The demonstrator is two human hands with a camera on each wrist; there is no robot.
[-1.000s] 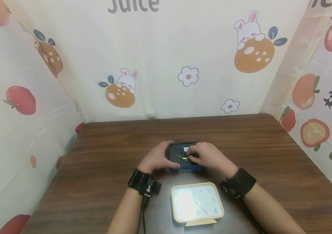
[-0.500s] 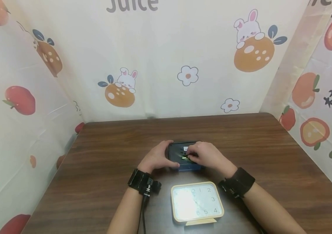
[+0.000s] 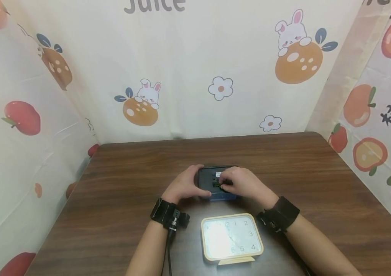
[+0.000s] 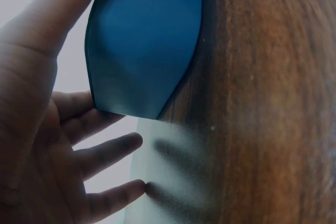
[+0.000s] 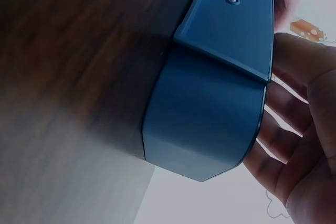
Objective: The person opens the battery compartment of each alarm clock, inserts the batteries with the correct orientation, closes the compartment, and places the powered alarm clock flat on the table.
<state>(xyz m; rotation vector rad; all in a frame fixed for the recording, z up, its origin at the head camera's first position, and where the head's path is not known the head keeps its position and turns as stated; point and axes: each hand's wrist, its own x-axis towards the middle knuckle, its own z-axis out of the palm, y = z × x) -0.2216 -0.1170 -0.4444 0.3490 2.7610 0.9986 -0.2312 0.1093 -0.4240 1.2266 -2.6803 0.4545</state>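
A blue box-shaped case (image 3: 223, 196) with a black back panel lies on the table, panel side up, a white label near its far edge. My left hand (image 3: 184, 186) grips its left end, thumb at the near edge and index finger at the far corner; the other fingers are spread in the left wrist view. On the panel, my right hand (image 3: 245, 184) pinches a small battery (image 3: 217, 186) with thumb and index finger at a slot, its far part hidden by the fingertips. The right wrist view shows the case's blue side (image 5: 210, 108) with a small round screw or button.
Nearer the body, a yellow-framed clock (image 3: 233, 259) lies face up with its stand toward the front. The wooden table (image 3: 140, 161) ends at a fruit-and-rabbit printed curtain (image 3: 188, 107). Both wrists wear black straps, and a cable (image 3: 167, 249) runs along the left forearm.
The battery's bright yellow-green streak has dimmed and sits slightly lower in the slot under the right fingertips. The left hand, the case and the clock keep their places.
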